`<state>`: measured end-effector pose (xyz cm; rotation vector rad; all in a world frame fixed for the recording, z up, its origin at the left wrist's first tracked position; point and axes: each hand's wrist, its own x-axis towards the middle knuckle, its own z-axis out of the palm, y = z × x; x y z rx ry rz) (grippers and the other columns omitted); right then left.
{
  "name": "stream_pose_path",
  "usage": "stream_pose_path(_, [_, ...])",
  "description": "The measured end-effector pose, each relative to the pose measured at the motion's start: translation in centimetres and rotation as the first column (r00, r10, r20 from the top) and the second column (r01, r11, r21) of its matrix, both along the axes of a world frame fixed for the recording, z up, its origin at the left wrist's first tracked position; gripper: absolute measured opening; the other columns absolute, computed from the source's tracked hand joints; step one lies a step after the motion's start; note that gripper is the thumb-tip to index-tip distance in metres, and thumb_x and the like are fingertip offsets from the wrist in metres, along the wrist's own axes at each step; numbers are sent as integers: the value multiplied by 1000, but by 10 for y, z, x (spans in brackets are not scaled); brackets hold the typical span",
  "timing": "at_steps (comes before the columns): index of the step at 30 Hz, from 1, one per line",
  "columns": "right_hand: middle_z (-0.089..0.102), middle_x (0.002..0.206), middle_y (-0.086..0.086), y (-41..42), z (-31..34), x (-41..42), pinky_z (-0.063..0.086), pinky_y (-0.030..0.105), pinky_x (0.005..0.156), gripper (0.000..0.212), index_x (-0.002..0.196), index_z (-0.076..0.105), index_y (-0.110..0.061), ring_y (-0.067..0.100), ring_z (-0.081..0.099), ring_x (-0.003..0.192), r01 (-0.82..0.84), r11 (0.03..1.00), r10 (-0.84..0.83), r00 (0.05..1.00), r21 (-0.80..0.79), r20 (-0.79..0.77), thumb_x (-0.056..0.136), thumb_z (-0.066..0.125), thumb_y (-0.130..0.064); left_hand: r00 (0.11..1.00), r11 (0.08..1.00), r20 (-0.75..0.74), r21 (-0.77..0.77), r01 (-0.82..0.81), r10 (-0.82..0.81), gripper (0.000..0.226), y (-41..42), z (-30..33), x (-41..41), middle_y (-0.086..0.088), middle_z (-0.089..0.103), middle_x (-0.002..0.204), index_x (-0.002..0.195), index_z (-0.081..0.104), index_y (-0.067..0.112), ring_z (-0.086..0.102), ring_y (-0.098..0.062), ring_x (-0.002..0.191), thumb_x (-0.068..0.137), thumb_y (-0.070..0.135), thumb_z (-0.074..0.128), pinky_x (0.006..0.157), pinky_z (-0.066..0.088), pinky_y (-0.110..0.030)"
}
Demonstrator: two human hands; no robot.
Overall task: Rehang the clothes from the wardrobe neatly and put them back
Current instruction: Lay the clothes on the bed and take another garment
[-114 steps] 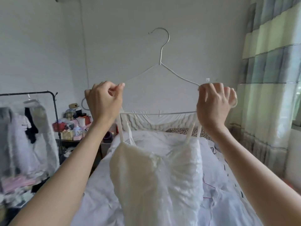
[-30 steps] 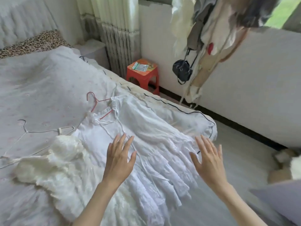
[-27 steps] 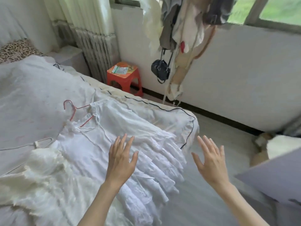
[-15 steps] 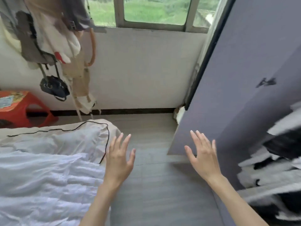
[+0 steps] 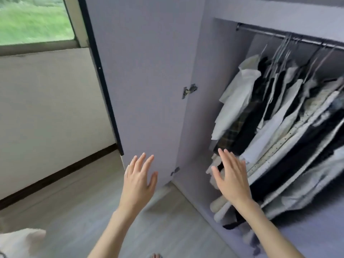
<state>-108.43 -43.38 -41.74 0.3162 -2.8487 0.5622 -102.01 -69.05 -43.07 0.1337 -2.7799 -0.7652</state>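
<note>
Head view, nearest first: my left hand [image 5: 140,180] and right hand [image 5: 230,178] are both raised with fingers spread, holding nothing, and neither touches anything. Just past them stands the open lilac wardrobe door [image 5: 145,75], and beyond my right hand hangs the row of white and black clothes on wire hangers [image 5: 283,116] from the steel rail [image 5: 290,37], crowded and slanting. These garments look light and limp, so I judge the hanger necks under the rail the best place to grip, since cloth would slip off.
</note>
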Motion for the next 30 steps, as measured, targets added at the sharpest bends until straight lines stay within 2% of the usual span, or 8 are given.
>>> stream_pose_path(5, [38, 146, 10, 20, 10, -50, 10, 43, 115, 53, 144, 30, -12, 22, 28, 139, 169, 984, -171, 985, -53, -23, 96, 43, -30, 983, 981, 17, 55, 184, -185, 66, 10, 4, -80, -1, 27, 151, 143, 31, 25, 18, -23, 141, 86, 56, 23, 110, 21, -36])
stream_pose_path(10, [52, 134, 14, 44, 21, -89, 27, 56, 107, 51, 136, 42, -7, 27, 46, 128, 282, 960, -279, 951, 2, -134, 95, 38, -37, 954, 946, 6, 126, 298, -301, 51, 42, 18, -156, 2, 27, 150, 144, 29, 24, 18, -18, 139, 96, 37, 40, 111, 20, -32])
stream_pose_path(14, [56, 129, 15, 74, 37, -128, 35, 58, 101, 55, 133, 46, -5, 30, 50, 124, 325, 943, -309, 933, 66, -184, 91, 30, -38, 902, 887, -21, 174, 429, -432, 58, 88, 20, -202, 5, 36, 141, 140, 35, 21, 27, -12, 133, 89, 49, 33, 102, 22, -19])
stream_pose_path(18, [54, 131, 17, 101, 52, -186, 29, 54, 103, 53, 129, 51, -5, 34, 48, 124, 304, 945, -269, 933, 124, -238, 90, 32, -36, 861, 831, -59, 237, 503, -505, 44, 131, 17, -249, 4, 35, 144, 140, 35, 21, 27, -10, 133, 97, 20, 42, 102, 20, -15])
stream_pose_path(22, [51, 133, 17, 123, 69, -241, 24, 52, 108, 51, 127, 54, -5, 34, 44, 127, 234, 963, -188, 939, 133, -289, 91, 32, -33, 872, 829, -93, 276, 486, -481, 40, 172, 26, -299, 12, 37, 134, 137, 38, 21, 33, -8, 127, 98, 15, 37, 98, 20, -12])
stream_pose_path(25, [53, 132, 17, 139, 88, -284, 25, 53, 108, 50, 125, 56, -5, 33, 45, 127, 205, 961, -139, 938, 185, -318, 91, 31, -31, 899, 853, -167, 284, 438, -405, 37, 206, 48, -339, 5, 48, 130, 133, 47, 15, 42, -14, 120, 97, 9, 38, 90, 20, -4])
stream_pose_path(28, [43, 142, 13, 155, 93, -315, 14, 48, 113, 53, 134, 47, -7, 29, 33, 136, 201, 939, -135, 961, 279, -240, 93, 30, -35, 920, 859, -242, 345, 379, -309, 35, 238, 72, -367, 5, 53, 123, 129, 52, 12, 45, -10, 112, 96, 8, 41, 83, 18, 8])
stream_pose_path(30, [45, 141, 12, 163, 87, -323, 18, 47, 111, 54, 132, 49, -5, 27, 35, 135, 224, 925, -150, 957, 307, -247, 92, 30, -36, 923, 852, -265, 377, 364, -278, 35, 257, 85, -386, 0, 52, 128, 131, 49, 9, 45, -12, 116, 97, 12, 43, 84, 16, 9])
